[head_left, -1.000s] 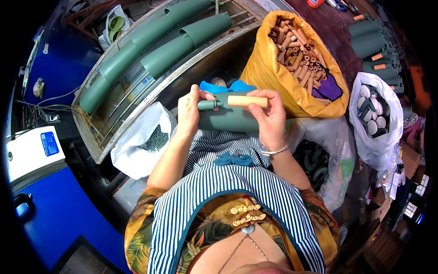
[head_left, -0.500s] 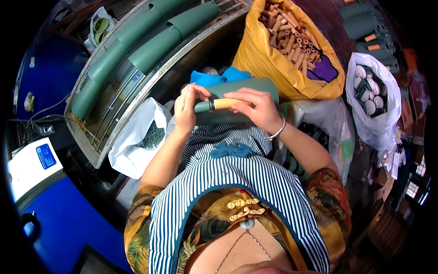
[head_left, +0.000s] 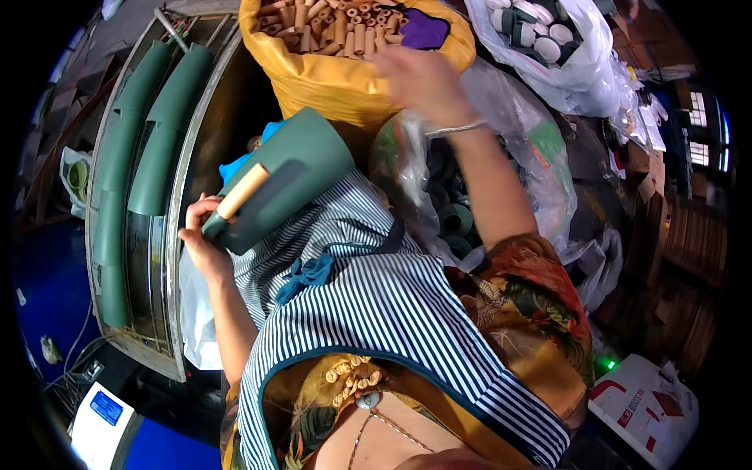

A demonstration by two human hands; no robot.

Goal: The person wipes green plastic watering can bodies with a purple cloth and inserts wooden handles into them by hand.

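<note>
My left hand (head_left: 205, 239) is closed round the green stem end of a wide, green, tube-like scoop (head_left: 301, 176). On that stem sits a pale wooden handle sleeve (head_left: 243, 190), which sticks out past my fingers along the green body. The green piece lies tilted over my striped apron. My right hand (head_left: 423, 82) is raised off it, at the front rim of a yellow sack (head_left: 337, 86). Motion smears its fingers, so whether they hold anything does not show. Inside the sack are many short wooden sleeves (head_left: 348, 35) and a purple cloth (head_left: 424, 30).
A metal-edged trough (head_left: 178, 235) at the left holds several nested green pieces (head_left: 168, 129). At the right stand a clear plastic bag (head_left: 540, 168) of dark green round parts and a white bag (head_left: 576, 82) of white and dark caps. A white box (head_left: 646, 403) stands lower right.
My right hand has let go of the wooden sleeve and moved up and right to the yellow sack. My left hand has shifted left with the green scoop, now tilted. The view has turned right.
</note>
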